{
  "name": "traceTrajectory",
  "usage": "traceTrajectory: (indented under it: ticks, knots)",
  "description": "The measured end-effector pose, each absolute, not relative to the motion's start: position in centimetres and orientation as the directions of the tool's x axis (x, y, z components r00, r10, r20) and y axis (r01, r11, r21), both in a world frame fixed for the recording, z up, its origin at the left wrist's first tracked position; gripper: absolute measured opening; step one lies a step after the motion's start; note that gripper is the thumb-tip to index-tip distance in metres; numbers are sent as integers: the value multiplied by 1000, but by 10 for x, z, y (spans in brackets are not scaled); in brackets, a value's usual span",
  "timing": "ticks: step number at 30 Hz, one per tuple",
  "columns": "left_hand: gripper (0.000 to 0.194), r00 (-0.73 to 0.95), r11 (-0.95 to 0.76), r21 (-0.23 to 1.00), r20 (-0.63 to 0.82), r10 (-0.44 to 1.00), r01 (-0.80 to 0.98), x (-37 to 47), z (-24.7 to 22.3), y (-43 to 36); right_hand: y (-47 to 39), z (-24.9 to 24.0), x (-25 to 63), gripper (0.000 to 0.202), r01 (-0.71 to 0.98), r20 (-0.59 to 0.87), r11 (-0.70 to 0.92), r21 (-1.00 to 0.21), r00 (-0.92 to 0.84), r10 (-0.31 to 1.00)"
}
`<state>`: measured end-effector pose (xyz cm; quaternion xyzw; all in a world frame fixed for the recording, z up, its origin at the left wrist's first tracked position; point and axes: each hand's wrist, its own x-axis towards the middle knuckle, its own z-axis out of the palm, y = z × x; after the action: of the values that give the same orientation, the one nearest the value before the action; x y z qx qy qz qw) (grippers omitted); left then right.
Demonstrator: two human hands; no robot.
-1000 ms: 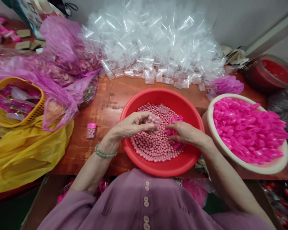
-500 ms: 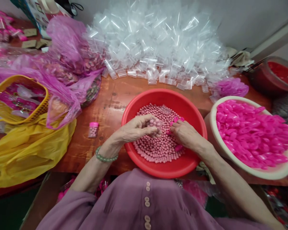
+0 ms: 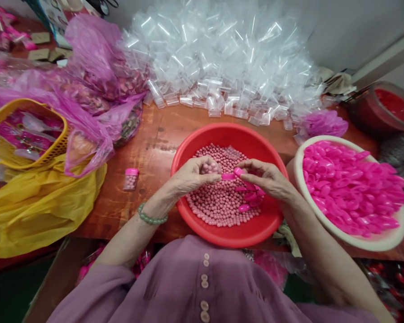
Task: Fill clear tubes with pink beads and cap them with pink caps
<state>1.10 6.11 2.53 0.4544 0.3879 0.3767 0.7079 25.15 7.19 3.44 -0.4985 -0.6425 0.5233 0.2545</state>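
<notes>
Over a red basin of pink beads, my left hand is closed on a clear container filled with beads. A pink piece sits at the container's right side, by my left fingertips. My right hand pinches a small pink cap close beside that piece. Several pink spoon-like pieces lie on the beads below my right hand. To the left on the table stands a filled container with a pink lid.
Clear containers are heaped at the back. A white tub of pink pieces stands right. On the left are a yellow basket, a yellow bag and purple bags. A dark red bucket is back right.
My right hand has lifted from the beads, bringing a pink cap up beside the container. The pink pieces it covered now show. My left hand has turned the container slightly.
</notes>
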Motion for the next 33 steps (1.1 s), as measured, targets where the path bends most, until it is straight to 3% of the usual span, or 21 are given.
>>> traceTrajectory:
  ticks: [5,10,13,16,18,20,22,26,33]
  knots:
    - [32,369,258,955,-189,910,-147,14,25,60,66,39,226,36,-22,-325,-358,-933,-371,870]
    - [33,356,233,958,-163,920,-166,14,20,58,66,33,210,36,-79,-331,-395,-915,-409,850]
    - [35,328,223,955,-151,932,-194,13,16,59,63,31,205,38,44,-288,-302,-952,-456,842]
    - [37,314,236,943,-157,937,-234,11,14,60,56,33,200,39,265,-120,8,-964,-464,877]
    - [37,313,247,934,-161,936,-259,11,14,60,52,37,197,37,415,59,273,-868,-460,886]
    - [37,319,256,927,-164,934,-273,10,15,59,52,40,198,30,498,163,412,-763,-468,868]
    - [37,351,281,916,-172,920,-286,11,16,58,56,43,201,26,506,159,388,-770,-437,885]
    - [39,463,325,911,-180,868,-254,11,20,58,70,52,205,31,357,102,221,-908,-324,940]
    - [45,592,399,884,-190,783,-244,10,24,60,78,61,191,18,415,126,336,-845,-456,881]
